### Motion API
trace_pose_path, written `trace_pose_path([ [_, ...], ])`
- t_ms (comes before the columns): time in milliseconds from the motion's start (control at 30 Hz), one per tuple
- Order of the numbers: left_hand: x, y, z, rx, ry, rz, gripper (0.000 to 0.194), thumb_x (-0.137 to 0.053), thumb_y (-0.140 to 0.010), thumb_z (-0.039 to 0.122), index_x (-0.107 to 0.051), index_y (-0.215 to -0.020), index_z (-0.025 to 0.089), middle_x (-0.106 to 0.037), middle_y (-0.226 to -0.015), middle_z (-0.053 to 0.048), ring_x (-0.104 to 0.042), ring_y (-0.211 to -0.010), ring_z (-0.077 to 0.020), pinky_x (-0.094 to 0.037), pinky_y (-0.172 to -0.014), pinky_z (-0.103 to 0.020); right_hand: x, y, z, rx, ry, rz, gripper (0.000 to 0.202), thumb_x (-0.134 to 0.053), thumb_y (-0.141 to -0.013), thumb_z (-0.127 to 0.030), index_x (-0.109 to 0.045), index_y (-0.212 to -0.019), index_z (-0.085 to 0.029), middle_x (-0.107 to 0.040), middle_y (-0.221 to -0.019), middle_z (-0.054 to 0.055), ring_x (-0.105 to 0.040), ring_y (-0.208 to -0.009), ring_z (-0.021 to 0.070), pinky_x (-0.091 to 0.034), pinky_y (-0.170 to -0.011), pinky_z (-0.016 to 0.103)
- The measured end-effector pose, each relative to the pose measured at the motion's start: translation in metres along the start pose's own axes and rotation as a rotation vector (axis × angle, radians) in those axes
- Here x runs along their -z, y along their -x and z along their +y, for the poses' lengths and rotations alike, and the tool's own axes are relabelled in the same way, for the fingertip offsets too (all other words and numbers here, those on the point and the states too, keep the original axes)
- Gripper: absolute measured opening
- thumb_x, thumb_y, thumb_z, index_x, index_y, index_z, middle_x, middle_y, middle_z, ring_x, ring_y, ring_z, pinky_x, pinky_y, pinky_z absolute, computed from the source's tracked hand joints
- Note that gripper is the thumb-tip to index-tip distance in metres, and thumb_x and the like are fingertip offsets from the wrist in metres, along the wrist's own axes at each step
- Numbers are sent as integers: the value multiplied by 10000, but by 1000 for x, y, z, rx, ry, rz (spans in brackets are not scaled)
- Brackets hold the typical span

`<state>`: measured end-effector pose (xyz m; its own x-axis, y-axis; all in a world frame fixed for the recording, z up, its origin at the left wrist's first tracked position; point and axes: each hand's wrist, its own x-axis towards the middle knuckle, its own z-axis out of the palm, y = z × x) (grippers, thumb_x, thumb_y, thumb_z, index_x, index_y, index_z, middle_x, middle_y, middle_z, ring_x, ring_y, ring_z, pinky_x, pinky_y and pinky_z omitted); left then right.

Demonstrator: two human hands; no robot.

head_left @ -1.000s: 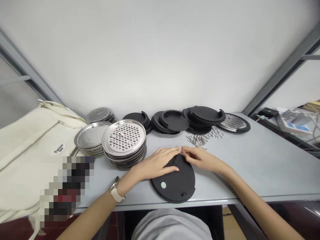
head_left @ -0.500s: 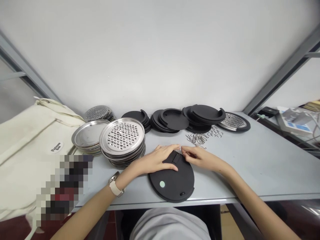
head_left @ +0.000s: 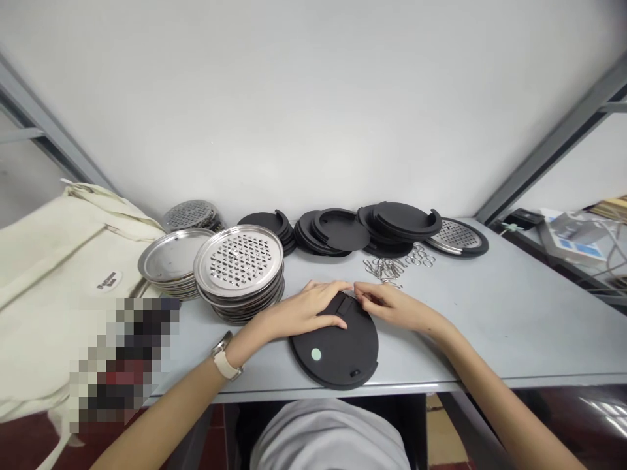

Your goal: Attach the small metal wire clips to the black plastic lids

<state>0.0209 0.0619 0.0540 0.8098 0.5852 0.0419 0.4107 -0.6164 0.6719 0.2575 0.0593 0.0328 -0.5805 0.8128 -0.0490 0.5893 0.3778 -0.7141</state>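
Observation:
A round black plastic holder (head_left: 337, 356) lies flat near the table's front edge, with a pale green dot on its lower left and a small slot at the bottom. Across its upper left lies my left hand (head_left: 313, 310), thumb pressed on the disc and fingers reaching to the top edge, gripping it. My right hand (head_left: 379, 301) is closed in a pinch at the upper right edge. A bit of shiny metal shows between the two hands' fingertips; what the right fingers pinch is mostly hidden. Beyond the right hand lie several wire hooks (head_left: 385, 269) and metal rings (head_left: 420, 255).
Stacked metal grater discs (head_left: 240, 261) and plain-topped metal discs (head_left: 174, 258) stand at left, beside a cream cloth bag (head_left: 53, 261). Black holders (head_left: 406, 222) are piled along the wall. A grater disc in a black rim (head_left: 458, 236) lies at the far right.
My right fingers have closed in slightly at the holder's top edge. The holder and left hand keep their places; the camera view has shifted a little.

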Motion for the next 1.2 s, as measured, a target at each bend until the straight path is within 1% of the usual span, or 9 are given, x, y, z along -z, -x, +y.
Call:
trace_pose_path([
  [100,-1,0,-1,7,0,-13,581,-524,-887,462,-296,-1388,277,-435,-1365,-69,-394,-1234,-272,-343,-1011,-415,0,0,-1,1,27,-12,189,-373,-891,-243,-369,-706,-207,-351,-602,-57,-353,-554,110,-305,-543,229],
  [267,0,-2,-3,-5,22,8,599,-570,-867,436,-312,-1382,271,-424,-1383,-67,-379,-1260,-256,-324,-1040,-396,0,1,-3,12,26,-18,249,-299,-956,-315,-464,-803,-208,-487,-680,-15,-480,-634,147,-377,-622,266],
  [333,-1,-2,-3,-5,31,17,594,-586,-859,426,-330,-1371,266,-435,-1375,-64,-392,-1252,-252,-324,-1043,-391,-1,1,-3,9,21,-6,267,-288,-965,-331,-473,-814,-209,-510,-698,-7,-501,-650,154,-389,-638,274],
  [500,-3,-1,-4,7,44,44,594,-594,-855,422,-336,-1369,273,-437,-1374,-60,-392,-1253,-259,-330,-1039,-393,-2,1,-2,-4,51,13,271,-297,-968,-338,-444,-782,-206,-478,-660,-21,-481,-615,140,-381,-606,262],
  [600,-3,-1,-3,-15,51,51,588,-604,-852,408,-345,-1364,279,-446,-1369,-47,-389,-1257,-244,-316,-1051,-377,-1,2,-4,-8,48,19,287,-294,-972,-356,-449,-784,-205,-465,-651,-27,-475,-611,137,-378,-604,257],
  [833,-3,-1,0,-50,54,62,521,-589,-871,375,-384,-1341,284,-473,-1351,-33,-398,-1258,-227,-288,-1068,-365,-4,4,-12,-38,-9,46,346,-253,-984,-406,-501,-853,-203,-551,-753,5,-535,-710,156,-407,-687,270],
  [967,-5,-1,-1,-58,24,73,526,-569,-881,386,-372,-1357,277,-462,-1365,-46,-377,-1285,-225,-278,-1078,-370,-6,4,-11,-44,46,85,334,-277,-975,-402,-470,-790,-203,-540,-705,-1,-519,-653,148,-399,-641,260],
  [1100,-6,-2,-4,-95,-24,70,521,-535,-901,390,-355,-1376,276,-418,-1411,-46,-325,-1331,-209,-247,-1101,-372,-8,2,-8,-53,104,137,314,-293,-970,-384,-456,-771,-203,-520,-674,-9,-496,-611,138,-387,-610,251],
  [1200,-7,-2,-5,-88,-57,66,556,-519,-907,408,-317,-1407,272,-380,-1442,-46,-299,-1349,-210,-233,-1111,-372,-8,0,-7,-42,118,144,295,-310,-967,-373,-462,-779,-202,-533,-688,-4,-497,-610,138,-388,-605,248],
])
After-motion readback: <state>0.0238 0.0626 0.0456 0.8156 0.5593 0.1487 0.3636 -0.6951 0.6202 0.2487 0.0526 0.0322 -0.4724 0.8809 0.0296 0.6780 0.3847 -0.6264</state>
